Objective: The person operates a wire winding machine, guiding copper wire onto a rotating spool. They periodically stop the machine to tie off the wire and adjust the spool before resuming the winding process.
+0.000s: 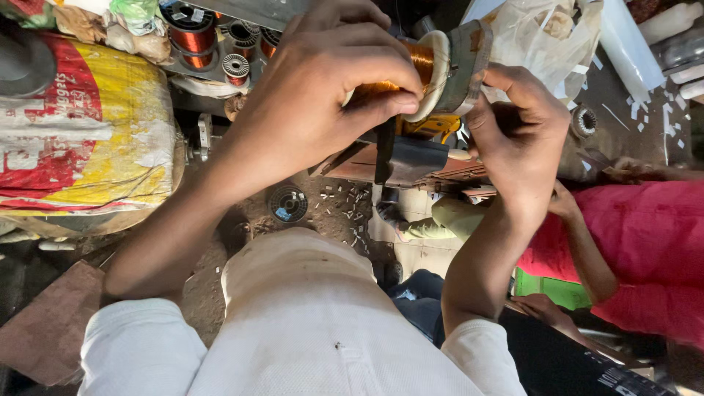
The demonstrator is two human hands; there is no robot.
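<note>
Head cam, looking down. Person in white shirt, both hands raised over a cluttered work spot.

L hand (323, 95): fingers curled over the top of a spool of copper wire (422, 62), thumb and forefinger pinched at the spool's pale flange. Grip closed on the spool; copper winding shows between the fingers.

R hand (521, 132): at right of the spool, fingers bent in toward a grey block-like part (466, 62) that sits against the spool's right face. Fingertips touch its lower edge. Can't tell whether it's actually clamped or just steadied; palm side hidden.

Spool pos.: centre-far of the view, up between both hands, just above a dark bench fixture (411, 158) w/ a yellow piece beneath the spool.

Surroundings:
- Far left: more copper wire spools (192, 29), several sizes, in a row.
- Left: big yellow-and-red sack (95, 132), lying on its side.
- Far right: crumpled clear plastic bag (546, 37), just beyond R hand.
- Below the hands: dirt floor w/ small white scraps (345, 202) and a round black ribbed disc (287, 203).
- Right, near: another person in a pink top (645, 242), forearm extended to the left, well below the R hand, not touching the spool.
- Near left: brown flat slab (51, 323) on the ground.
</note>
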